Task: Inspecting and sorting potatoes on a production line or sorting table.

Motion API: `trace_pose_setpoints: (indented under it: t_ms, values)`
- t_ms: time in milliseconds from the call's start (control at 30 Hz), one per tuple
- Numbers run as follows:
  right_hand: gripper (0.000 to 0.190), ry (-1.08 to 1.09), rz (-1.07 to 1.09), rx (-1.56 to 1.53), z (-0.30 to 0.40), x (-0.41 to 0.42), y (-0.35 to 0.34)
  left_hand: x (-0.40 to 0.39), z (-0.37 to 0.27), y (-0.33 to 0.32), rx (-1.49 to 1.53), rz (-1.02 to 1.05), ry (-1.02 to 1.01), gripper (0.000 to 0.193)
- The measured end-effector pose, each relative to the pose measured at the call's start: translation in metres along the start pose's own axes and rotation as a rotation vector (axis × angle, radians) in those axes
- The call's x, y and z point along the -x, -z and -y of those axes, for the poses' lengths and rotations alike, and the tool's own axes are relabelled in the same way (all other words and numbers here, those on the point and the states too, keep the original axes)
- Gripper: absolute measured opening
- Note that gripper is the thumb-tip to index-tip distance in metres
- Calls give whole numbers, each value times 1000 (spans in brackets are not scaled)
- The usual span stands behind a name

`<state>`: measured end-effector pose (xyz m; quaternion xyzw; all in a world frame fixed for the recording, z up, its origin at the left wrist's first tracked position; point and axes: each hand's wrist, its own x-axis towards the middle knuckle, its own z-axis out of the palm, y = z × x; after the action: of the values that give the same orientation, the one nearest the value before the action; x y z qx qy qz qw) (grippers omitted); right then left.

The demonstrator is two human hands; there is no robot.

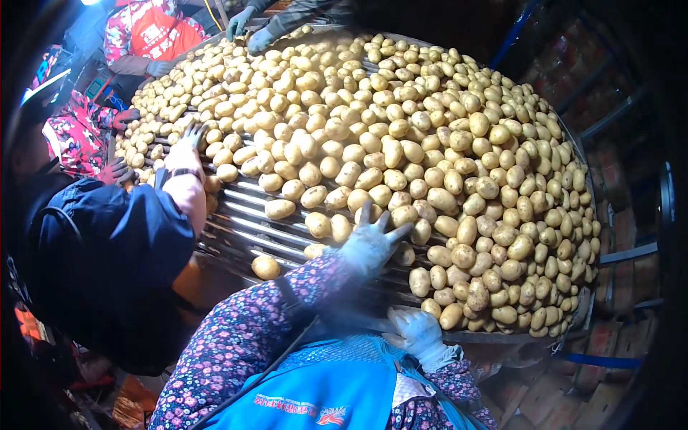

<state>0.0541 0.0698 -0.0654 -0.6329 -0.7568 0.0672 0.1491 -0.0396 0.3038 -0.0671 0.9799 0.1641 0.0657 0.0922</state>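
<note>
My left hand, in a pale work glove, reaches over the slatted metal sorting table with its fingers spread, against potatoes piled beyond it. A single potato lies on the bare slats to its left. My right hand, also gloved, is at the table's near edge beside the heap of potatoes; whether its fingers grip anything is unclear. Both sleeves are floral, and a blue apron bearing writing covers my front.
A person in dark blue leans in on the left, one gloved hand among the potatoes. Other people's gloved hands work at the far and left edges. Stacked boxes stand behind blue and metal bars at right.
</note>
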Motion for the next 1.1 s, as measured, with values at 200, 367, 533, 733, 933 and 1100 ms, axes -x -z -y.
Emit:
trace_pose_setpoints:
  t_ms: [200,367,533,733,933,1100]
  values:
    - [58,-96,259,-35,4,-7,5,65,65,14,-64,104,123,38]
    - [48,-134,358,-23,0,-5,5,113,135,44,-251,272,141,23]
    - [55,-40,332,45,-3,-3,6,152,172,39,-316,108,388,15]
    - [49,-43,362,14,-1,-14,17,77,115,44,-103,-283,429,41]
    - [41,-31,249,-5,-4,-8,7,-64,64,6,-125,-37,34,62]
    - [35,4,226,-8,-5,-8,8,-80,105,19,-91,83,7,80]
